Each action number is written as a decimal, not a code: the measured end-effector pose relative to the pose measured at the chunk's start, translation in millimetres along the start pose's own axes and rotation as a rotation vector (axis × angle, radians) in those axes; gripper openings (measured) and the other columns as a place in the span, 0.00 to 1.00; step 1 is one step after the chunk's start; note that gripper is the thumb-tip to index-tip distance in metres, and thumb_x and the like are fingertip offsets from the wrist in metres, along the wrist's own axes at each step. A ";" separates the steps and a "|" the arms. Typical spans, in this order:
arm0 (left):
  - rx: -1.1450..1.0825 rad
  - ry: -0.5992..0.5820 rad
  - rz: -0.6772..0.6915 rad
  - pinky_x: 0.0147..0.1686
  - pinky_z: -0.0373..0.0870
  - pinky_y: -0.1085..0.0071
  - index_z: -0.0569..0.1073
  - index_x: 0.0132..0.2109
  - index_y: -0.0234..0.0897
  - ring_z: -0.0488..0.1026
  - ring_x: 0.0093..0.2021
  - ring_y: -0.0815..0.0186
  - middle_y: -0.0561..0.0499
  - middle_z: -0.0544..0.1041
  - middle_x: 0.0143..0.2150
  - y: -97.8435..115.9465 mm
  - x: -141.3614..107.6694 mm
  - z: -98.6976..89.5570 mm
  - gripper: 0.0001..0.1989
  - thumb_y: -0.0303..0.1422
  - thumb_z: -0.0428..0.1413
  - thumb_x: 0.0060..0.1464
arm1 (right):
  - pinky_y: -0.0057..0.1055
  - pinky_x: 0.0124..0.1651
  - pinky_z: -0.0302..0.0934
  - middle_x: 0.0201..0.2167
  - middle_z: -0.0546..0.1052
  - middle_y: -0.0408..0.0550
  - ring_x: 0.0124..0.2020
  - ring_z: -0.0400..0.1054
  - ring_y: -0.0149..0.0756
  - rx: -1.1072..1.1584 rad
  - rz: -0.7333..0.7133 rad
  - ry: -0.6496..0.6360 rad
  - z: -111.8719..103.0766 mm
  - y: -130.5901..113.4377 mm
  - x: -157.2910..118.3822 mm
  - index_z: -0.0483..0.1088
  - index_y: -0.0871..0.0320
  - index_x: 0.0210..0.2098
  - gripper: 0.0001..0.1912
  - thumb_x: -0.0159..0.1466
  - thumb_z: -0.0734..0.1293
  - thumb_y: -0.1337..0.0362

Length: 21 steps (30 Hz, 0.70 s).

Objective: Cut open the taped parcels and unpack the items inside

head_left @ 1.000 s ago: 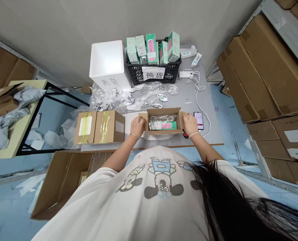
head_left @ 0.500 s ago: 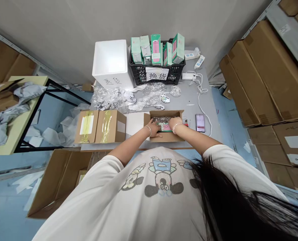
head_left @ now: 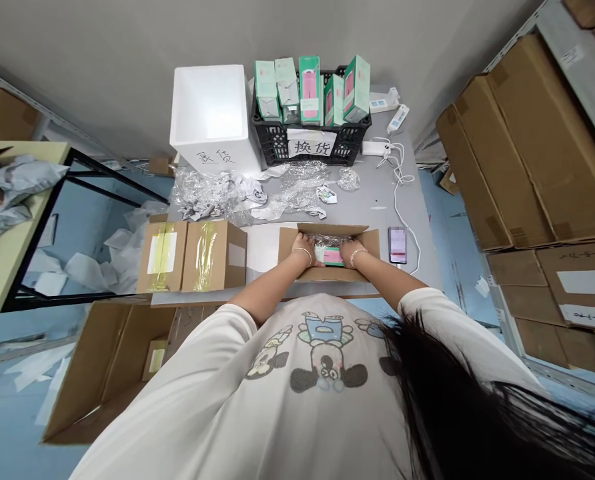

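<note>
Nearest, both hands have left the open carton's (head_left: 327, 275) end flaps, where they were a second ago, and now reach down inside it. The left hand (head_left: 303, 250) is at the carton's left end and the right hand (head_left: 350, 252) at its right end. The small green-and-pink box (head_left: 333, 257) is in the carton, close to its front wall, with a hand beside each end. The fingers are mostly hidden between box and cardboard, so I cannot tell whether they pinch it, press together or are spread. Clear wrap (head_left: 322, 240) lies behind the box in the carton. The carton's two end flaps are folded outward; the work now seems to be at the contents rather than the flaps.

Left of the carton stand two taped cartons, a larger one (head_left: 237, 277) and a smaller one (head_left: 147, 267); to its right lies a phone (head_left: 398, 245). Beyond the carton is crumpled plastic wrap (head_left: 192, 193). Farthest, behind that, are a white foam box (head_left: 185, 150) and, to its right, a black crate (head_left: 347, 148) of upright green boxes (head_left: 309, 90).
</note>
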State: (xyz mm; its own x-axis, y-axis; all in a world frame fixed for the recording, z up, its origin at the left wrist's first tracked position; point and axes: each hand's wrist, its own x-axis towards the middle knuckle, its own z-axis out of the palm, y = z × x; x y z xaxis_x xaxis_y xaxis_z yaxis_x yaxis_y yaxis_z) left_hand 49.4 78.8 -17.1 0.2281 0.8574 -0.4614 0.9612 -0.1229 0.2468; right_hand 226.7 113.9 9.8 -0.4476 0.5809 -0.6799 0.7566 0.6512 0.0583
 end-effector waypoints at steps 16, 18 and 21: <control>-0.055 0.109 0.559 0.66 0.44 0.48 0.75 0.53 0.38 0.66 0.60 0.49 0.40 0.77 0.51 -55.8 -97.8 -17.0 0.30 0.54 0.58 0.50 | 0.40 0.49 0.63 0.48 0.75 0.65 0.47 0.71 0.53 0.094 -0.107 0.200 4.4 20.6 -6.4 0.67 0.67 0.52 0.33 0.48 0.74 0.65; -0.022 0.132 0.549 0.67 0.40 0.46 0.72 0.57 0.37 0.60 0.65 0.47 0.39 0.75 0.55 -58.1 -104.0 -5.0 0.32 0.49 0.61 0.49 | 0.37 0.49 0.63 0.48 0.75 0.62 0.47 0.71 0.50 0.252 -0.141 0.292 -0.1 27.6 -13.6 0.66 0.65 0.52 0.33 0.49 0.74 0.62; 0.045 0.202 0.467 0.68 0.39 0.46 0.71 0.58 0.39 0.59 0.66 0.51 0.41 0.75 0.55 -53.3 -101.0 13.5 0.24 0.33 0.59 0.53 | 0.36 0.54 0.62 0.53 0.72 0.60 0.51 0.69 0.47 0.530 -0.151 0.467 0.5 30.0 -20.2 0.62 0.64 0.57 0.38 0.50 0.74 0.60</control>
State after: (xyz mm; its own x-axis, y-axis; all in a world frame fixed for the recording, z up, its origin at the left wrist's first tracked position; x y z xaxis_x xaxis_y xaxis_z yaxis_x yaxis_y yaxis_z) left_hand -22.8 -8.1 4.8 0.6046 0.7849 -0.1352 0.7707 -0.5337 0.3482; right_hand 258.7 121.5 24.9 -0.6331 0.7285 -0.2618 0.7467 0.4855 -0.4547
